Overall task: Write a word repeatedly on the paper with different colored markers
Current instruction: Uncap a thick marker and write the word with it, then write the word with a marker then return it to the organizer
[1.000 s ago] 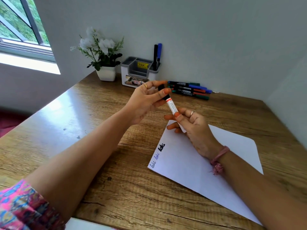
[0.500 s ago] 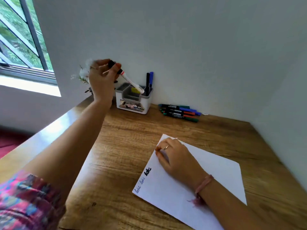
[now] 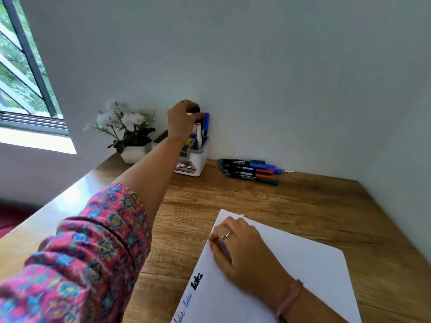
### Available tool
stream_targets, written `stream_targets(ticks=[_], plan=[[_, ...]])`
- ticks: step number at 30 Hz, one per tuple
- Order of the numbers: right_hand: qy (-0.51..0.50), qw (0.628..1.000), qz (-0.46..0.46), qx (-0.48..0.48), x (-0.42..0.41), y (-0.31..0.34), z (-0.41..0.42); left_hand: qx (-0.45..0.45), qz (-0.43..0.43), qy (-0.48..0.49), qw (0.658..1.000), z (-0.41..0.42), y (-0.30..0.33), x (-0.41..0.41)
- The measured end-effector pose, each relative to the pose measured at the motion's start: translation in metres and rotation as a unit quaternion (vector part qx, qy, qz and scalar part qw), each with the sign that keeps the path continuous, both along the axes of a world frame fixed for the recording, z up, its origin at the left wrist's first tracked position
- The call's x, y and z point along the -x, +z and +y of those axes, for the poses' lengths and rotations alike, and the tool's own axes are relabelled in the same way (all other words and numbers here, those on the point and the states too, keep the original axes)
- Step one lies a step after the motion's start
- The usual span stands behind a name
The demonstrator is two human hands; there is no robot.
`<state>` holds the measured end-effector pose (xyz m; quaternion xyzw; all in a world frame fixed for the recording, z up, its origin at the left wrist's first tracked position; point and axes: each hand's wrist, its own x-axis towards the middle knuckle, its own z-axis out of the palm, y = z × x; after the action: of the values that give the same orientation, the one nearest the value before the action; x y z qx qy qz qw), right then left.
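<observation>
My left hand [image 3: 183, 118] reaches to the back of the desk and pinches the black cap end of a white marker [image 3: 198, 131], which stands upright in the white pen holder [image 3: 194, 159]. A blue marker [image 3: 206, 123] stands beside it in the same holder. My right hand [image 3: 235, 248] rests on the white paper [image 3: 303, 271], fingers curled near the paper's left edge, and holds nothing that I can see. The word is written three times along the paper's left edge [image 3: 191, 292], twice in thin blue and once in thick black.
Several markers [image 3: 249, 171] with green, blue and red ends lie in a row by the wall, right of the holder. A white pot of white flowers [image 3: 127, 134] stands left of it. The window is at far left. The desk is wooden [image 3: 303, 206].
My left hand carried the white marker from above the paper to the holder and stood it upright inside. My right hand let go of the marker and came down onto the paper.
</observation>
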<state>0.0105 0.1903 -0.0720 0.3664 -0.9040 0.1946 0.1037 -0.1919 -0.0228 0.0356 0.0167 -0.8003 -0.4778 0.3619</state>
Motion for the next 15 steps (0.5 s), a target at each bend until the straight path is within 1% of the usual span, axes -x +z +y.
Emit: stream_targets(ticks=[5, 7, 9, 11, 13, 15], plan=[[-0.002, 1.0, -0.001, 0.0, 0.001, -0.001, 0.0, 0.044, -0.063, 0.004, 0.997, -0.006, -0.012, 0.012], [0.0, 1.0, 0.002, 0.0, 0.001, -0.001, -0.001, 0.047, -0.058, 0.008, 0.997, -0.009, -0.012, 0.012], [0.0, 1.0, 0.008, 0.004, 0.001, -0.002, -0.001, 0.036, -0.03, 0.031, 0.998, -0.008, -0.01, 0.008], [-0.001, 1.0, 0.013, 0.004, 0.001, -0.002, 0.0, 0.041, 0.023, 0.055, 0.997, -0.004, -0.009, 0.002], [-0.004, 1.0, 0.016, 0.004, 0.001, -0.002, 0.0, 0.077, 0.074, 0.046, 0.993, 0.004, -0.009, -0.009], [-0.006, 1.0, 0.02, 0.003, 0.001, -0.002, 0.0, 0.147, 0.099, 0.005, 0.984, 0.016, -0.014, -0.021]])
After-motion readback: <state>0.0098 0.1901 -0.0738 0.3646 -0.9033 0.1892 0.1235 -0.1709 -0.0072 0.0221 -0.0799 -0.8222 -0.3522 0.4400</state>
